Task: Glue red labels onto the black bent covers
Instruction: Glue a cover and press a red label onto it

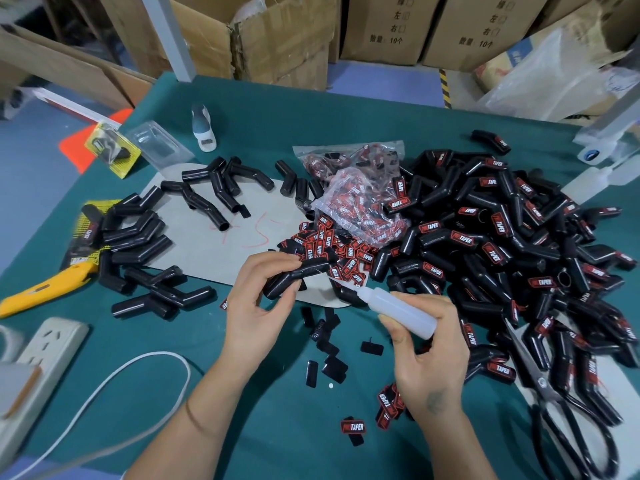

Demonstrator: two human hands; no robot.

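Observation:
My left hand (258,299) grips a black bent cover (298,276) above the green table, with no label showing on it. My right hand (427,355) holds a small translucent glue bottle (398,308), its nozzle pointing left toward the cover and close to it. Loose red labels (332,249) lie heaped just beyond the hands, spilling from a clear bag (363,206). A few more labels (353,426) lie near my right wrist. Unlabelled covers (138,237) sit at the left. A big pile of labelled covers (502,244) fills the right.
A yellow utility knife (45,287) and a white power strip (45,351) with its cord lie at the left. Large scissors (561,403) rest at the right front. A grey cardboard sheet (207,244) covers the table's middle. Cardboard boxes (277,39) stand behind the table.

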